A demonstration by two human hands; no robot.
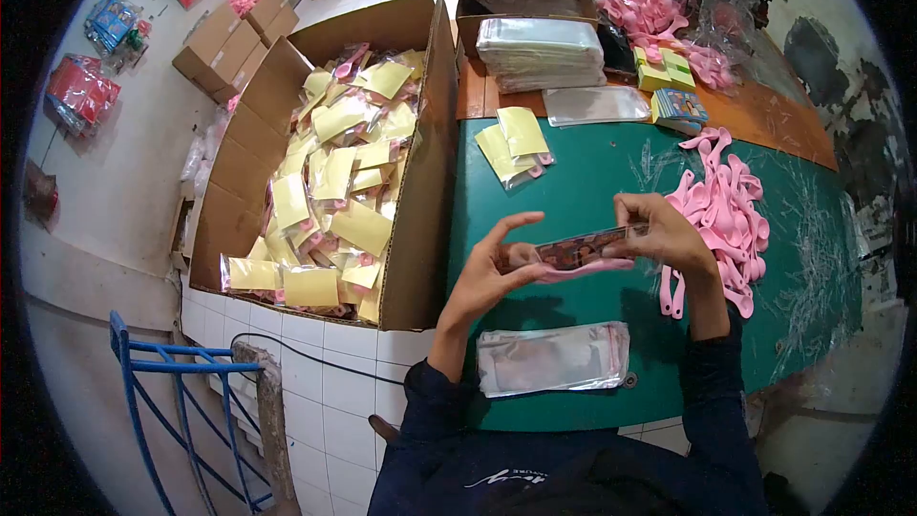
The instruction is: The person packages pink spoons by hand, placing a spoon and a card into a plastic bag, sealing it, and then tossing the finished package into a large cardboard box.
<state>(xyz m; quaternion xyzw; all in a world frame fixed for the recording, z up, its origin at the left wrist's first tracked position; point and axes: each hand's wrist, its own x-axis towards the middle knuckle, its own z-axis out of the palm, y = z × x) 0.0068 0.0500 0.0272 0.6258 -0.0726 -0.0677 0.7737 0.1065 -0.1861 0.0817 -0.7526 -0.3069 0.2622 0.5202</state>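
Above the green table [573,291], both hands hold one small packet [581,248], a clear plastic bag with a dark printed card and a pink spoon [587,270] along its lower edge. My left hand [487,272] grips the packet's left end, thumb underneath and index finger raised. At the other end, my right hand [664,237] has its fingers closed on the plastic. A stack of clear plastic bags [554,359] lies on the table below the hands. Just beyond my right hand is a pile of pink spoons [724,215].
A large cardboard box [406,201] of filled packets with yellow backs [361,226] stands left of the table. Two similar packets [516,145] lie at the table's back, near a thick stack of bags [540,55] and small card stacks [679,109]. A blue metal frame [181,368] stands lower left.
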